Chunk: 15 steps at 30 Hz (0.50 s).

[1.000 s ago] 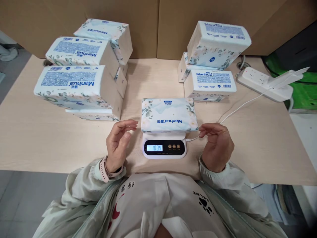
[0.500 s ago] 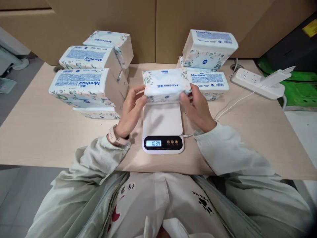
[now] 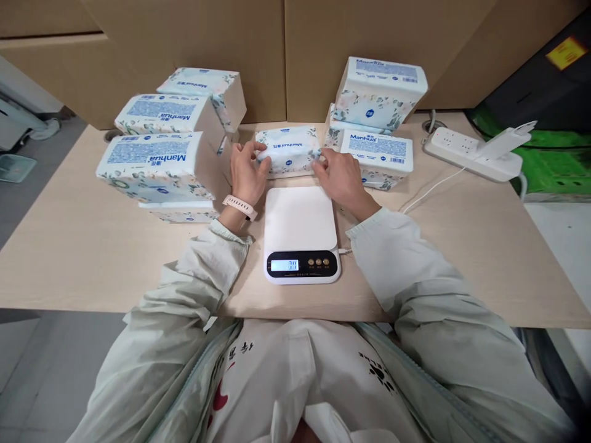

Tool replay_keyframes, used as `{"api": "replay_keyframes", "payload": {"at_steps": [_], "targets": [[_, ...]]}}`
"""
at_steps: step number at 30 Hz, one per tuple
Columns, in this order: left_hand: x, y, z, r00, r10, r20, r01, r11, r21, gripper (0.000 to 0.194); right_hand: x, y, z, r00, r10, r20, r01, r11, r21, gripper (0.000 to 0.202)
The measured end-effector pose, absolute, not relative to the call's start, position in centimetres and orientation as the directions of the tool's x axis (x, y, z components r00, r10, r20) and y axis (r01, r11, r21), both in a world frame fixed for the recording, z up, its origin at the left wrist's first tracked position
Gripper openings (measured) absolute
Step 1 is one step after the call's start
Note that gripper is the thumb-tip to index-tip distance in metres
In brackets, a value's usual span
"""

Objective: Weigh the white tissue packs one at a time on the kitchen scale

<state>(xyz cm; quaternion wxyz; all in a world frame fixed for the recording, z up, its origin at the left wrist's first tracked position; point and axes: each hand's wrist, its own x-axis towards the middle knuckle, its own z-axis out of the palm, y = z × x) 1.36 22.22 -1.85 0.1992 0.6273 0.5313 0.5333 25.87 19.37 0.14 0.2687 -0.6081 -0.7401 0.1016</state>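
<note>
A floral-printed tissue pack [image 3: 289, 151] lies behind the scale, held at both ends. My left hand [image 3: 249, 172] closes on its left end, thumb on the front edge. At the opposite end, my right hand [image 3: 339, 175] grips the right corner with thumb and fingers. In front of the pack stands a white digital scale [image 3: 301, 218] with a bare platform; its lit display [image 3: 285, 265] appears to read zero, though the digits are faint. The underside of the held pack is hidden.
Stacked tissue packs [image 3: 152, 157] stand to the left and more tissue packs [image 3: 376, 151] to the right. A white power strip [image 3: 471, 154] with a cable sits at the right. Behind the table [image 3: 60, 246], large cardboard boxes [image 3: 341, 31] form a wall.
Both hands have carried the tissue pack away from me, from above the scale's far end to the tabletop behind it. The display went from about 103.4 to what looks like zero.
</note>
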Motion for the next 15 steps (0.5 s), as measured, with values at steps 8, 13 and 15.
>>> {"api": "replay_keyframes", "payload": {"at_steps": [8, 13, 15], "targets": [[5.5, 20.1, 0.9, 0.007, 0.902, 0.431, 0.289, -0.414, 0.863, 0.039, 32.8, 15.0, -0.5, 0.197, 0.685, 0.701, 0.704, 0.399, -0.588, 0.04], [12.2, 21.6, 0.5, 0.454, 0.887, 0.081, -0.025, -0.078, 0.997, 0.064, 37.9, 17.1, -3.5, 0.59, 0.771, 0.239, 0.238, 0.116, -0.964, 0.048], [14.1, 22.7, 0.2, 0.454, 0.867, 0.206, -0.085, -0.188, 0.978, 0.063, 38.3, 17.7, -4.0, 0.523, 0.844, 0.116, 0.117, 0.064, -0.991, 0.051]]}}
